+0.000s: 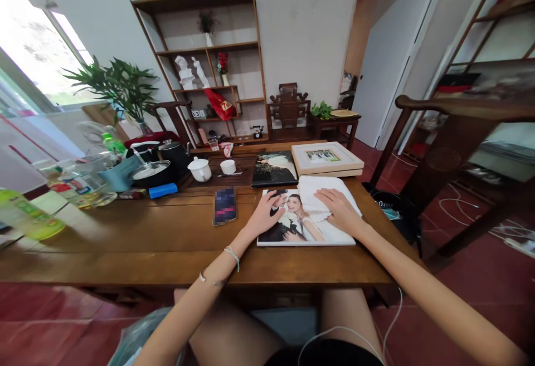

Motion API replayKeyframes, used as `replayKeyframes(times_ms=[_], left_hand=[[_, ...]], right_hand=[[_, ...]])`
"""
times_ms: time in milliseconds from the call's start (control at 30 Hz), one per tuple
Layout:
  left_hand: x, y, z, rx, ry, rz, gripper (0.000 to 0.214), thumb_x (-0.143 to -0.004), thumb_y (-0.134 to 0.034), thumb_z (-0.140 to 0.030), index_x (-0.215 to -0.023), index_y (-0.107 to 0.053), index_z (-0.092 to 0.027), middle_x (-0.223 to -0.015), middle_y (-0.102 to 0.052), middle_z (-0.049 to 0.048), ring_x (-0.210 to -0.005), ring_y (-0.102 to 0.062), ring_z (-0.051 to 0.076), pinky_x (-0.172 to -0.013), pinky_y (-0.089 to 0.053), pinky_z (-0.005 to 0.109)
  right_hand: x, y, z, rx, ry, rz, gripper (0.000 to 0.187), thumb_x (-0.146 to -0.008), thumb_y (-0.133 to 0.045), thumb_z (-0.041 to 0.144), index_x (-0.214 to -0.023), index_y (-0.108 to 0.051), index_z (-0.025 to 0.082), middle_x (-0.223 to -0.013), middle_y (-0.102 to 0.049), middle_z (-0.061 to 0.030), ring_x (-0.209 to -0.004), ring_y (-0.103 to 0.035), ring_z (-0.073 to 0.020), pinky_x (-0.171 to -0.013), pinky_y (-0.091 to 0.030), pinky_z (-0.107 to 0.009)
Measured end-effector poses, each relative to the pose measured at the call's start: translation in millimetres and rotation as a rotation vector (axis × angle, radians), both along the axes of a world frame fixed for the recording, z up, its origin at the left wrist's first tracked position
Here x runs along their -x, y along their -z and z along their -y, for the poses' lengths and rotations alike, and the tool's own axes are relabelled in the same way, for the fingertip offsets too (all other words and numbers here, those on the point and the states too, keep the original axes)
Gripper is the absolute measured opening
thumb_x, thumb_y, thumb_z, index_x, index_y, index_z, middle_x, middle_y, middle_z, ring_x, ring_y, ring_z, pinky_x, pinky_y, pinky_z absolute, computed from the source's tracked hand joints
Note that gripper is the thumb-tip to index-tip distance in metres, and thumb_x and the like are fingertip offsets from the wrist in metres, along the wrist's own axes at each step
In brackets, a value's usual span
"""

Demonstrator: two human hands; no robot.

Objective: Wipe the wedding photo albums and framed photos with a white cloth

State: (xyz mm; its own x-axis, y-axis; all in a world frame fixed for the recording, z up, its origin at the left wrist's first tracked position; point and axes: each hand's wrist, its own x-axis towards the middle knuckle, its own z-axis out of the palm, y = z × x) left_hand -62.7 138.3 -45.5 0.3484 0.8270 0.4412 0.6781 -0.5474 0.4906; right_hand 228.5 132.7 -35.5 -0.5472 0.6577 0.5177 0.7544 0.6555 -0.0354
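A wedding photo album [292, 235] lies flat near the table's front right, its cover showing a smiling couple. My left hand [265, 213] rests on the album's left part, fingers spread and holding nothing. Over the upper right of the cover lies a white cloth [313, 188]. My right hand [338, 210] presses flat on this cloth, fingers stretched out. Just behind is a dark photo album [273, 168]. To its right, a light framed picture [328, 157] tops a flat stack. Left of my left hand lies a phone [224, 206] with a blurred screen.
A lidded white cup [199, 170], a small white cup [228, 166] and a black kettle [174, 157] stand at the back left. A blue box [163, 190] lies before them. Bottles [29, 218] stand far left. A wooden chair [443, 154] is at the right.
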Motion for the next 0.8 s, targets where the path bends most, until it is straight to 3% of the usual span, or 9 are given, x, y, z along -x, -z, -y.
replayKeyframes(times_ms=[500, 800], left_hand=[[0.1, 5.6, -0.5, 0.056, -0.06, -0.034, 0.05, -0.088, -0.051, -0.041, -0.129, -0.054, -0.011, -0.144, -0.042, 0.0203, -0.138, -0.037, 0.032, -0.114, -0.029, 0.049], [-0.6, 4.3, 2.1, 0.045, -0.069, 0.002, 0.048, -0.086, -0.055, -0.038, -0.126, -0.057, -0.011, -0.14, -0.044, 0.0214, -0.136, -0.039, 0.032, -0.113, -0.032, 0.048]], right_hand=[[-0.4, -3.5, 7.9, 0.032, -0.002, -0.027, 0.075, -0.056, -0.044, 0.001, -0.129, -0.055, 0.012, -0.133, -0.057, -0.0164, -0.129, -0.046, -0.029, -0.109, -0.033, -0.053], [8.0, -14.7, -9.5, 0.014, -0.014, 0.039, 0.056, -0.057, -0.047, 0.002, -0.111, -0.059, 0.01, -0.122, -0.059, -0.0194, -0.117, -0.052, -0.0315, -0.101, -0.042, -0.049]])
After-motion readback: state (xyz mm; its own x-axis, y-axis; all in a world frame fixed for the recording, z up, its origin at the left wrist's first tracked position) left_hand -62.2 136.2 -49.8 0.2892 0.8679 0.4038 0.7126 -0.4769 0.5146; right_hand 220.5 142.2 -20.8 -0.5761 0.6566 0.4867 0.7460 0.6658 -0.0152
